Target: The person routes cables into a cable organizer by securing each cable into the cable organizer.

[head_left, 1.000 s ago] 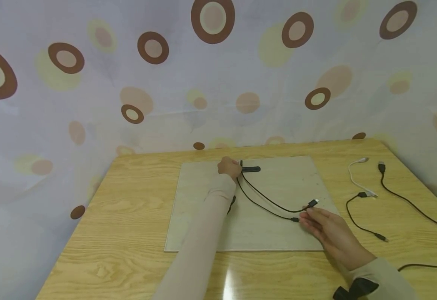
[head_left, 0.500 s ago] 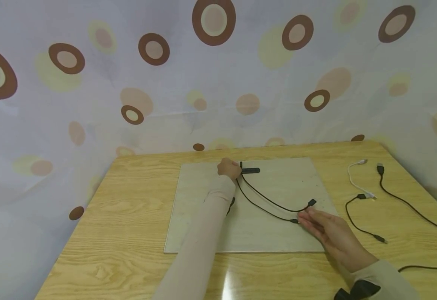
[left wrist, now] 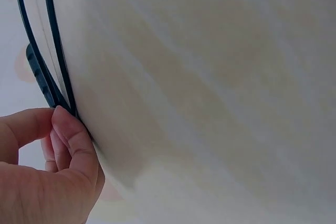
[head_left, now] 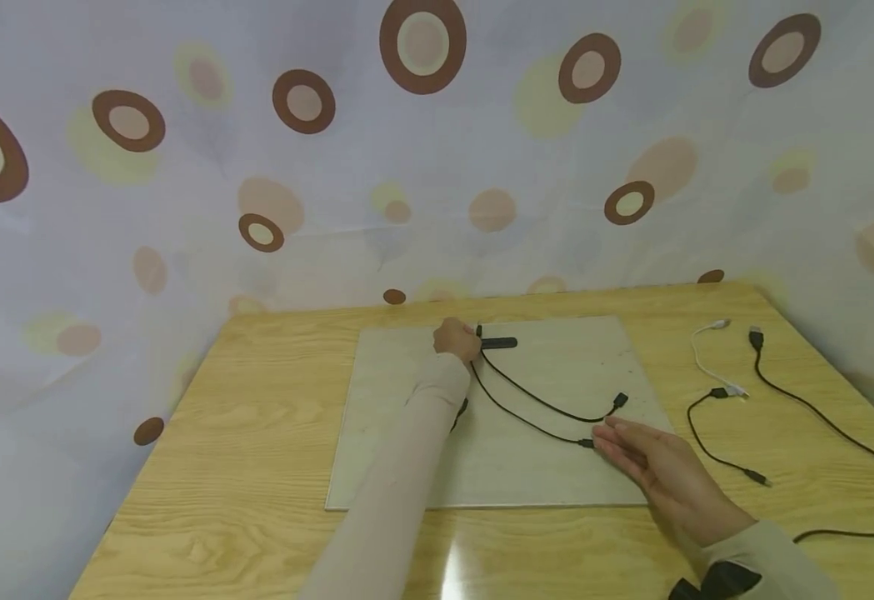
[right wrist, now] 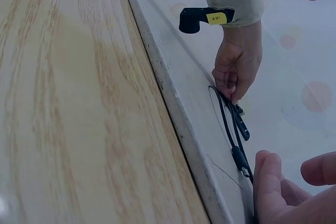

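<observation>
Black, thin, doubled cable [left wrist: 54, 22], pinched in the left hand [head_left: 456, 339], could skew if the straight-fingered right hand [head_left: 669, 479] nudges its blocky black connectors [head_left: 621, 401].

Head view from above, forward and down; wrist views nearer, tilted sideways, left hand [head_left: 456, 339] in all three

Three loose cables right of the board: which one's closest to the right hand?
The short black cable: it curves just past the right hand. The white cable lies farther back, and the long black cable farther out to the right.
</observation>
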